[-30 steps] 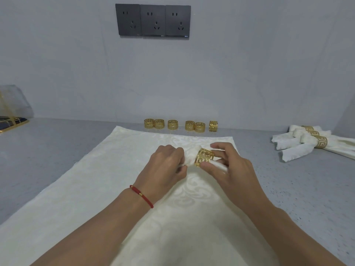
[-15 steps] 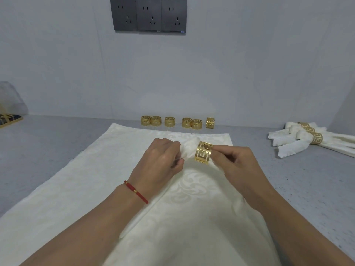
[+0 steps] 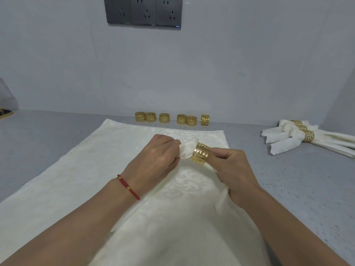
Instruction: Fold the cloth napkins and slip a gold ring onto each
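Hands grip tight: left hand point(image 3: 157, 160) pinches napkin point(image 3: 187, 150) end; right hand point(image 3: 232, 169) holds gold ring point(image 3: 200, 154) around it.

My forearms are bare — no sleeves. On my left wrist sits a thin red cord bracelet point(image 3: 128, 186) strung with small gold beads — nothing else worn.

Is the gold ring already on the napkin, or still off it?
On: the napkin end sticks out past the gold ring, gripped by the left hand.

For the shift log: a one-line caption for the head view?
Left hand pulls napkin through gold ring held by right hand.
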### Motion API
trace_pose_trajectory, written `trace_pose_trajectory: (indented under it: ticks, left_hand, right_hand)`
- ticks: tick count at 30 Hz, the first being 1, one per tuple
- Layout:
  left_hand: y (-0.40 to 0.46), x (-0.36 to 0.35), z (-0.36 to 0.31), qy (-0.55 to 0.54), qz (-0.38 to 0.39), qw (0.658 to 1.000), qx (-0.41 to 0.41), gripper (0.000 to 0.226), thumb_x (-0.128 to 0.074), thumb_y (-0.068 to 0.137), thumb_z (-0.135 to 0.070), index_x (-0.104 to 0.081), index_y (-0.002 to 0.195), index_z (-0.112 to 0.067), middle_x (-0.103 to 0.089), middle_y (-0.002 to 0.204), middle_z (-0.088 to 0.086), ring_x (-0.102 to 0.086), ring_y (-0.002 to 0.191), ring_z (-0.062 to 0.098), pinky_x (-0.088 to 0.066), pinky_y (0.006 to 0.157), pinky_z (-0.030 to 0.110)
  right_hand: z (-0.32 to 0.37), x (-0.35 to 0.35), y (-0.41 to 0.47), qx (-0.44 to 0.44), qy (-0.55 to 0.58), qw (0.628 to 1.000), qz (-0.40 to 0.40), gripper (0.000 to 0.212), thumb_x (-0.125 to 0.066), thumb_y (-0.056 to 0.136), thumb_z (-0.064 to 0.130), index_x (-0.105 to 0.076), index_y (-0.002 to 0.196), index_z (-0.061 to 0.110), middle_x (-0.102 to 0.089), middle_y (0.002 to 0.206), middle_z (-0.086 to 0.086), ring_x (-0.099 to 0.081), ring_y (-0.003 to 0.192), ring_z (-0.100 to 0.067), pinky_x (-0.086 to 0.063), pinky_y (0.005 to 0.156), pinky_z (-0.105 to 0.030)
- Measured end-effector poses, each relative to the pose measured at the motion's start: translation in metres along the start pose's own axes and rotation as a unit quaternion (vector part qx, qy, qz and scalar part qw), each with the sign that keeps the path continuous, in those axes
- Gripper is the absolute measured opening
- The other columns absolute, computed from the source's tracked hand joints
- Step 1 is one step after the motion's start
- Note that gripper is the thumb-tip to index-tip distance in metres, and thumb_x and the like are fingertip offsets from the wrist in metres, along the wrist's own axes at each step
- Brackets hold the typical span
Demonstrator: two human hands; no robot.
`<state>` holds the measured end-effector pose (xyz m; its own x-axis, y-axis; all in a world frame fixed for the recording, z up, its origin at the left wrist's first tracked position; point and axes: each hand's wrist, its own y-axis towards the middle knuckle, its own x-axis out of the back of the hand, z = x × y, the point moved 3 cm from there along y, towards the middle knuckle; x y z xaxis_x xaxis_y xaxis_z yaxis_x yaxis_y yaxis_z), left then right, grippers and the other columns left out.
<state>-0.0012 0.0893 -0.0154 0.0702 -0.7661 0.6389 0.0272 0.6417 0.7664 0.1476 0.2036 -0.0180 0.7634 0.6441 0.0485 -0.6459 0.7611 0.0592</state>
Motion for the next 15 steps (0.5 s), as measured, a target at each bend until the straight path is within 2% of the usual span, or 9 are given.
trace_pose_trajectory:
  ticks: [3,7,10,13,15]
  left_hand:
    - [0.0009,0.0027,0.0007,-0.028,0.031,0.999,0.003,0.025,-0.039,0.09,-0.007,-0.061,0.077,-0.003,-0.058,0.076,0.003,-0.048,0.081,0.022,-0.032,0.078,0.017]
    - [-0.0019,0.0047,0.0019,-0.057,0.069,0.996,0.014,0.026,-0.04,0.091,-0.013,-0.061,0.078,-0.004,-0.06,0.079,0.003,-0.05,0.083,0.022,-0.028,0.08,0.008]
    - [-0.0022,0.004,0.0045,-0.059,0.068,0.996,0.01,0.019,-0.047,0.091,-0.01,-0.062,0.08,-0.004,-0.061,0.08,0.002,-0.053,0.084,0.023,-0.033,0.077,0.013]
    - [-0.0041,0.0035,0.0075,-0.059,0.083,0.995,0.002,0.006,-0.061,0.087,-0.002,-0.063,0.082,-0.004,-0.063,0.082,0.002,-0.055,0.085,0.024,-0.04,0.073,0.023]
    - [-0.0055,0.004,0.0086,-0.07,0.094,0.993,0.006,0.007,-0.067,0.085,-0.001,-0.063,0.082,-0.005,-0.063,0.083,0.001,-0.055,0.083,0.023,-0.043,0.071,0.028]
  right_hand:
    - [0.0007,0.0015,0.0012,-0.027,-0.013,0.999,0.012,0.043,-0.083,0.081,0.031,-0.076,0.105,-0.005,-0.03,0.048,0.014,-0.025,0.038,-0.005,-0.022,0.044,-0.017]
    - [0.0027,0.0009,-0.0013,-0.017,0.003,1.0,0.001,0.029,-0.084,0.081,0.018,-0.078,0.096,-0.006,-0.037,0.043,0.015,-0.034,0.033,-0.001,-0.029,0.038,-0.013]
    - [0.0058,-0.001,-0.0054,-0.026,0.029,0.999,0.015,0.014,-0.081,0.084,0.016,-0.081,0.091,0.004,-0.049,0.043,0.014,-0.043,0.032,-0.001,-0.034,0.038,-0.012]
    - [0.0067,-0.0035,-0.0079,-0.045,0.038,0.998,0.029,0.009,-0.079,0.086,0.015,-0.082,0.092,0.009,-0.057,0.047,0.012,-0.048,0.035,-0.001,-0.036,0.038,-0.012]
    - [0.0065,-0.0055,-0.0069,-0.043,0.049,0.998,0.015,0.005,-0.082,0.083,0.013,-0.082,0.086,0.01,-0.061,0.052,0.008,-0.049,0.036,-0.001,-0.038,0.039,-0.013]
